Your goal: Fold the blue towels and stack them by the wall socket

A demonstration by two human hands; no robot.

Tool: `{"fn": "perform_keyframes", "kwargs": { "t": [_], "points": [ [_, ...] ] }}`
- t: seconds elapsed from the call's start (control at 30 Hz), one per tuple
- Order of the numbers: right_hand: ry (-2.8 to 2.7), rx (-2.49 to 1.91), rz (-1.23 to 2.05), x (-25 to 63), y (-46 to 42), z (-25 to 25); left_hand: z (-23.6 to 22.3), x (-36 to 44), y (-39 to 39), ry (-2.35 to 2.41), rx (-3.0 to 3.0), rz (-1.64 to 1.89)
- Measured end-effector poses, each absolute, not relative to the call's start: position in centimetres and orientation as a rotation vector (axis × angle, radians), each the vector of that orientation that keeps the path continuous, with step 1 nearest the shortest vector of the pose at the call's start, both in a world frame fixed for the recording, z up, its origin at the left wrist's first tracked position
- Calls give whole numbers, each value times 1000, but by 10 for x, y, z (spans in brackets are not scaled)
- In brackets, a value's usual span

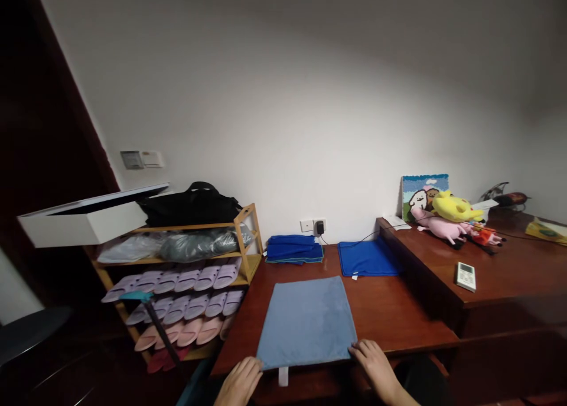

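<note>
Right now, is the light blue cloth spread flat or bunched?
Flat: the light blue cloth lies smooth and rectangular, left hand and right hand at its near edge.

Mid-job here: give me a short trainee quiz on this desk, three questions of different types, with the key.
1. True or false: the left hand and the right hand are both at the near edge of the light blue cloth.
2. Which of these lies on the raised wooden desktop? A: a white remote control; B: a stack of blue cloths; C: a row of slippers.
3. Fill in the blank: the white tag hangs from the cloth's ___ edge.

Key: 1 true; 2 A; 3 near.
</note>
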State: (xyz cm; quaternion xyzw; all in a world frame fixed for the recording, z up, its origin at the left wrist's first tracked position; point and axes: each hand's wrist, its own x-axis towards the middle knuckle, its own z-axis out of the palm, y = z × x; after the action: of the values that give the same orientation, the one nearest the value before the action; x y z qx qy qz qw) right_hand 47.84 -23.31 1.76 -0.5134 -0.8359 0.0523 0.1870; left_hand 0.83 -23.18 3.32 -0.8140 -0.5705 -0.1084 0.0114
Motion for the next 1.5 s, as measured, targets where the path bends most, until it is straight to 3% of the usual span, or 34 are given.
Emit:
{"fn": "perform_keyframes", "kwargs": {
  "t": [0.2, 0.57, 0.73, 0.87, 1.13, 1.5],
  "points": [
    [-2206, -1247, -49, 477, -231, 52, 69, 9, -239, -1182, -2358, -720],
    [-1716, -918, 201, 501, -206, 253, 271, 34, -222, -1710, -2063, -1710],
    [-1553, -968, 316, 516, -207, 288, 322, 40, -217, -1755, -2273, -1940],
    [-1523, -1077, 437, 519, -181, 263, 303, 38, -180, -1880, -2499, -1864],
    [-1792, -1425, 605, 485, -69, 145, 178, 43, -75, -2287, -2461, -1523],
    [-1997, -1848, 296, 454, 16, 70, 78, 44, 20, -2410, -2184, -1123]
  ]
}}
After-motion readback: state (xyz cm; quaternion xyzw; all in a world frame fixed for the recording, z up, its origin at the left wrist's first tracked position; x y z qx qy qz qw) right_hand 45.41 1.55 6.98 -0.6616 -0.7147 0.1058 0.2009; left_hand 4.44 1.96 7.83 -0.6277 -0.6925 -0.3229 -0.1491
